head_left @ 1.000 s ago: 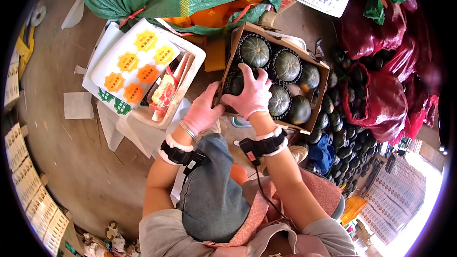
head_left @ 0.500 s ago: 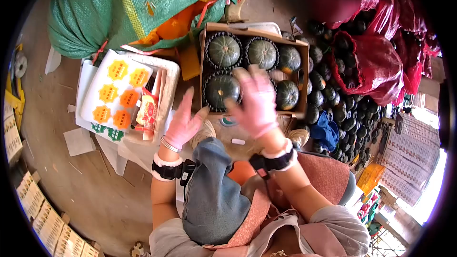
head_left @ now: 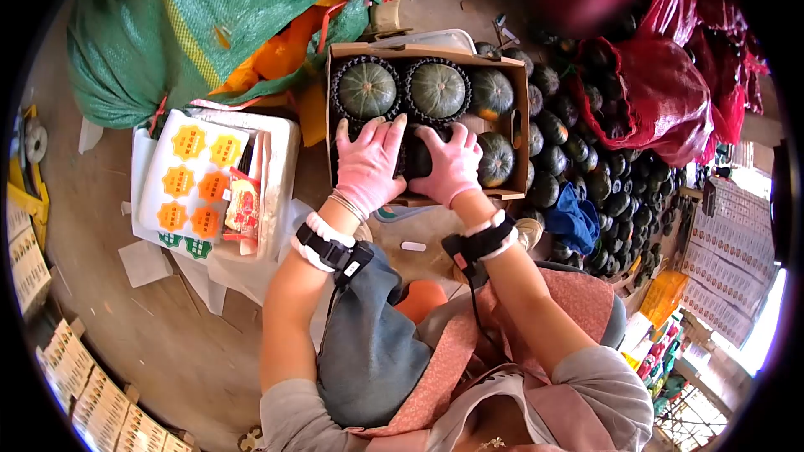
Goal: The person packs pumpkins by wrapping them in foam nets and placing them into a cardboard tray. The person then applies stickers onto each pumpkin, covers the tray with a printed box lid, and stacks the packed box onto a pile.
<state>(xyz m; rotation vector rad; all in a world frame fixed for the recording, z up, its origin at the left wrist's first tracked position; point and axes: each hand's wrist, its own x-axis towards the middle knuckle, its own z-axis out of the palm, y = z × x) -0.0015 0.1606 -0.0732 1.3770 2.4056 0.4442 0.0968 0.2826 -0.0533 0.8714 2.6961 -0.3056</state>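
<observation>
Looking down, we find the dark green pumpkins [head_left: 438, 90] packed in an open cardboard box [head_left: 522, 117], in the middle of the scene just beyond our knees. Two rows run from left to right: in the far row, the left and middle ones sit in black netting, while the right-hand pumpkin of each row shows bare rind with an orange patch.

Our left hand [head_left: 367, 166], in a pink glove, lies over the near left part of the box, its fingers spread and pointing toward the far row. Our right hand [head_left: 452, 166], gloved too, is just beside it — fingers spread and bent over a near-row pumpkin, of which we see only a dark part between the hands. How firmly either hand presses, we cannot tell.

Left of the box stands a white crate [head_left: 280, 172], with a sheet of stickers [head_left: 191, 169] and a red packet [head_left: 242, 208] on it. Farther off on the left bulges a green sack [head_left: 117, 50], something orange showing at its mouth. On the right, loose pumpkins [head_left: 553, 130] lie heaped — a blue cloth [head_left: 574, 222] among them — with red mesh bags [head_left: 662, 105] farther right.
</observation>
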